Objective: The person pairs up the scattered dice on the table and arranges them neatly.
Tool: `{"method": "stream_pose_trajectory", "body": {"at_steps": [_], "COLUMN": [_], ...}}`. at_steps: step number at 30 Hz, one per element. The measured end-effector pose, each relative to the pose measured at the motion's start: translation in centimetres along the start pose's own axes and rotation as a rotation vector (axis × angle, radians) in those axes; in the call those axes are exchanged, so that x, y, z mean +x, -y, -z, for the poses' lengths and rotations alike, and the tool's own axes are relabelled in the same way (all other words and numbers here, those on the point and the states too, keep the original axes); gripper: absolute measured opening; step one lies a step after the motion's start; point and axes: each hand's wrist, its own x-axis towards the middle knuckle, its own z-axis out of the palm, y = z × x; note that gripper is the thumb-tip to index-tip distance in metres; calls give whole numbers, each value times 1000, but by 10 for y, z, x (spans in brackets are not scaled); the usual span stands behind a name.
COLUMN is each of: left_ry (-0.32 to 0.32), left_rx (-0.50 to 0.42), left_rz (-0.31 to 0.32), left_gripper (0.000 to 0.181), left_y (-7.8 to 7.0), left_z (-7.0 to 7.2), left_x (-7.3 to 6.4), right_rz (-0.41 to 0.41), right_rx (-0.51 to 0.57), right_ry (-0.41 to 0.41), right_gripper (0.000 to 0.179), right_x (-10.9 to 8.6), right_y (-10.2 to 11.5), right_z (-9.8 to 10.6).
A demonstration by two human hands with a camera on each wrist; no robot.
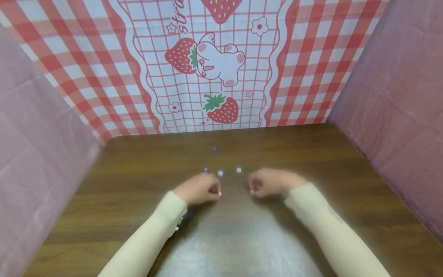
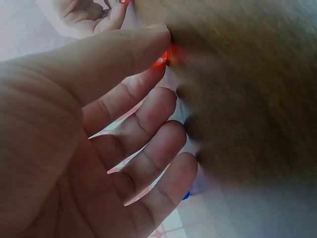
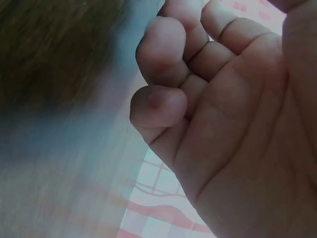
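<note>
My left hand [image 1: 199, 187] is low over the table, pinching a small translucent red die [image 2: 160, 60] between thumb and index finger. The other fingers are bent beside it, tips near the wood. Across from it, my right hand [image 1: 273, 182] pinches another small red die [image 2: 124, 1], mostly cut off in the left wrist view. In the right wrist view its fingers [image 3: 161, 49] are curled and that die cannot be seen. Beyond the hands lie two whitish dice [image 1: 220, 173] and two blue dice [image 1: 214, 149]; one blue die [image 1: 205, 169] is close behind the left knuckles.
A brown wooden table [image 1: 131, 161] carries everything. Behind it hangs a red-and-white checked cloth [image 1: 306, 77] with strawberry prints. Pink cloths [image 1: 391, 84] bound both sides. Something dark with small pale pieces [image 1: 180, 223] shows under the left wrist.
</note>
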Motion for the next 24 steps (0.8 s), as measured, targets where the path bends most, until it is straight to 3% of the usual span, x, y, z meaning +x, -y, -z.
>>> {"method": "stream_pose_trajectory", "body": {"at_steps": [9, 24], "left_ry": [5, 4], "left_rx": [-19, 31], "left_rz": [-16, 4], "left_gripper": [12, 9], "left_y": [-1, -4], "left_z": [2, 3], "left_x": [-1, -2], "right_rz": [-6, 7], "right_rx": [4, 6], "right_ry": [0, -10], "right_gripper": [13, 13], "right_x": [1, -1], "right_y": [-2, 2], "right_z": [0, 0]}}
